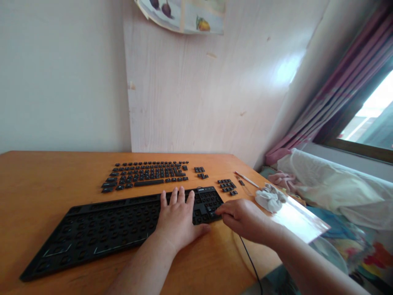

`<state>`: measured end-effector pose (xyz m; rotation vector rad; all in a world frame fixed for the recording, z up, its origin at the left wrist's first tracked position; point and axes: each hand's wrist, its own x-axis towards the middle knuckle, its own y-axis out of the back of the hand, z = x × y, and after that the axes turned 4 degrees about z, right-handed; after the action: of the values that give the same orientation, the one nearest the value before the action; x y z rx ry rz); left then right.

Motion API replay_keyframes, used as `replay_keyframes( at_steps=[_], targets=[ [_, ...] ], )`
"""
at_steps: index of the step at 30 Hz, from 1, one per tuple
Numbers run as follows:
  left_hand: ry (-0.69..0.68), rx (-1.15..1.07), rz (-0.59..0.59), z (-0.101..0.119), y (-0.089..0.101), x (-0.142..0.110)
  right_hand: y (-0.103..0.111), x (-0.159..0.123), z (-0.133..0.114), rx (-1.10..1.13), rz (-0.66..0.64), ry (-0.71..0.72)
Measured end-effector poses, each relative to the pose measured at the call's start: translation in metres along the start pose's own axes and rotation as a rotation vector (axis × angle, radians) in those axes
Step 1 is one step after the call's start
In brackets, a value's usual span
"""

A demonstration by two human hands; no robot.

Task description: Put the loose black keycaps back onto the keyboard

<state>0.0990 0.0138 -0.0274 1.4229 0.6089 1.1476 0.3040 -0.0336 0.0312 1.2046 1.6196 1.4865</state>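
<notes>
The keyboard (116, 223) slants across the desk (37, 180), its pale lettering too small to read; wood stretches to the back left corner. The left hand (176, 217) lies spread flat on it, gripping nothing; the right hand (242, 221) curls at its right end, holding what, I can't tell.

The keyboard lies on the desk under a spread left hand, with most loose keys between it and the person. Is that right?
Not quite: most loose keys are beyond the keyboard, between it and the wall, as the head view shows. The keyboard does lie on the desk under a spread left hand.
</notes>
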Motion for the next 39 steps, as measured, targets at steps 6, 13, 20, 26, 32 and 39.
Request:
replay_keyframes(
  at_steps=[6,13,20,26,32,39],
  targets=[
    [-0.001,0.005,0.001,0.000,0.002,0.000,-0.008,-0.001,0.002,0.017,-0.008,0.006],
    [-0.010,0.006,0.025,-0.003,-0.005,0.000,0.004,0.003,0.029,0.127,0.209,-0.041],
    [-0.011,0.017,0.014,-0.002,-0.001,0.001,-0.002,0.014,0.104,0.082,0.298,-0.256],
    [-0.005,0.020,0.001,0.000,0.003,0.002,-0.007,0.019,0.137,0.022,0.200,-0.265],
    [-0.001,0.023,-0.013,-0.001,0.003,0.002,-0.008,0.028,0.134,-0.065,0.120,-0.215],
    [-0.006,0.029,-0.009,-0.001,0.002,0.002,-0.010,0.036,0.129,-0.107,0.048,-0.199]
  ],
)
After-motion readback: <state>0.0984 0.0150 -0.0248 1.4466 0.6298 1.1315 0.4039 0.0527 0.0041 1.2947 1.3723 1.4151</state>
